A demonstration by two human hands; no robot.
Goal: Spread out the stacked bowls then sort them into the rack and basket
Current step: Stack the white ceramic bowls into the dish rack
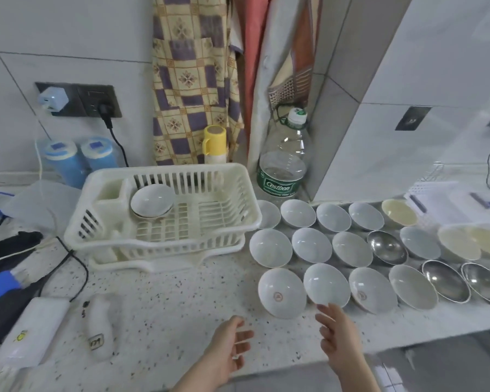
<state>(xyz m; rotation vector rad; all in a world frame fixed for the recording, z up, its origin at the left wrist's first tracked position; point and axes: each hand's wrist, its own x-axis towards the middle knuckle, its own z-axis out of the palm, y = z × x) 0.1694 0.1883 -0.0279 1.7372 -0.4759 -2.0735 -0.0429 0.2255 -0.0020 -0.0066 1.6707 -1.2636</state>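
Head view: the rack (pixel 164 210) hides part of one bowl (pixel 268 213), far past the right hand (pixel 335 335). Both hands are spread, left hand (pixel 231 352) too, over a speckled counter (pixel 167 306).

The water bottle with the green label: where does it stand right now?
In the head view the water bottle stands at the back of the counter, right of the white dish rack and behind the back row of bowls.

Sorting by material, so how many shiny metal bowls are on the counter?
3. One shiny metal bowl sits in the middle row; two more end the front row at right. Others may lie beyond the right edge.
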